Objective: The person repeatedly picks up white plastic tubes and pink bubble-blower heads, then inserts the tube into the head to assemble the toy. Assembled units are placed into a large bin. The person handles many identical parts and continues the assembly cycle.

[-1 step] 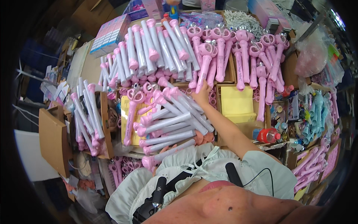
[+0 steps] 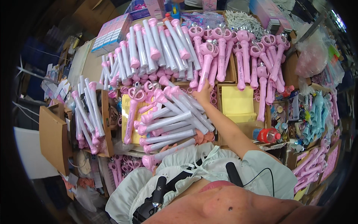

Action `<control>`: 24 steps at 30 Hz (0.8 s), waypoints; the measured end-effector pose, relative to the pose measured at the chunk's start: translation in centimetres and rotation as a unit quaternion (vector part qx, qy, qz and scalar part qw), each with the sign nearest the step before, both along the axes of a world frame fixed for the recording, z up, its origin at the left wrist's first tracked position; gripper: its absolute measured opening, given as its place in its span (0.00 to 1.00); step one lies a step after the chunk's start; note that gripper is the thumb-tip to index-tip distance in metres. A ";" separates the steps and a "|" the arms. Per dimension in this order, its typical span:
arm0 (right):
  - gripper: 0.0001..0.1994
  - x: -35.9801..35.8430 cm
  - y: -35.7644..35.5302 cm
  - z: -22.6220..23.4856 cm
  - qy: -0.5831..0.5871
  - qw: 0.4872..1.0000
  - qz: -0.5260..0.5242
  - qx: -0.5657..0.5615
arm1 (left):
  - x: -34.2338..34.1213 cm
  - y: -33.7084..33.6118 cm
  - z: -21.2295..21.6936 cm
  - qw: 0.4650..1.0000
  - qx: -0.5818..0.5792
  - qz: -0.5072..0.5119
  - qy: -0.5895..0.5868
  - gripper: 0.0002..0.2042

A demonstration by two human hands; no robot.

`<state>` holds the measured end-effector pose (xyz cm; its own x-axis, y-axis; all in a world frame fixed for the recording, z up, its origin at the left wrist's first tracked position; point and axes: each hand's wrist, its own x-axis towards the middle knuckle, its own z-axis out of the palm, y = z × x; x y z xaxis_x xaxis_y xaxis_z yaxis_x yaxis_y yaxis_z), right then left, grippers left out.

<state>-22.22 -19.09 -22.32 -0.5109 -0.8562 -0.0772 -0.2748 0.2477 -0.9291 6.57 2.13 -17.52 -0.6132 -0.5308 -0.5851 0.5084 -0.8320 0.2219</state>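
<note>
My right hand point(image 2: 203, 95) reaches to the far middle, its fingers closed round the lower end of a pink toy wand point(image 2: 207, 63) with a ring-shaped head. That wand leans on a row of similar pink wands point(image 2: 244, 56). Close to my body, my left hand point(image 2: 164, 148) is mostly hidden; a few fingers show round a pale tube with a pink end point(image 2: 175, 150). In front of it lies a pile of such tubes point(image 2: 171, 123). A single pink wand point(image 2: 130, 115) rests on a yellow sheet point(image 2: 126, 106) left of the pile.
A large stack of pale tubes point(image 2: 156, 48) fills the far left, and more stand in a cardboard box point(image 2: 108, 127). Yellow paper point(image 2: 236, 100) lies in a box to the right. A red-labelled bottle point(image 2: 267, 135) lies at the right, near light-blue parts point(image 2: 317, 112).
The held pink wand's lower end and my right hand have shifted very slightly to the right. The view itself has moved a little; the piles look the same.
</note>
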 end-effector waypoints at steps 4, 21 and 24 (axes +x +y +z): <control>0.41 -1.3 1.1 1.9 0.041 0.998 -0.023 -0.035 | -0.7 0.8 0.1 1.000 -0.011 0.011 0.011 0.27; 0.33 -16.4 -5.4 5.8 0.106 0.975 -0.013 -0.197 | -1.1 3.0 -2.1 0.996 -0.010 0.055 0.067 0.29; 0.33 -19.1 -7.4 3.7 0.118 0.979 -0.025 -0.166 | -0.7 3.0 -2.5 0.993 -0.008 0.080 0.081 0.29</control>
<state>-41.34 -26.50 -18.63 -0.5235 -0.7872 0.3260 -0.4863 -0.0380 -0.8729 5.89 5.11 -20.07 -0.6059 -0.6370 -0.4767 0.6640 -0.7349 0.1380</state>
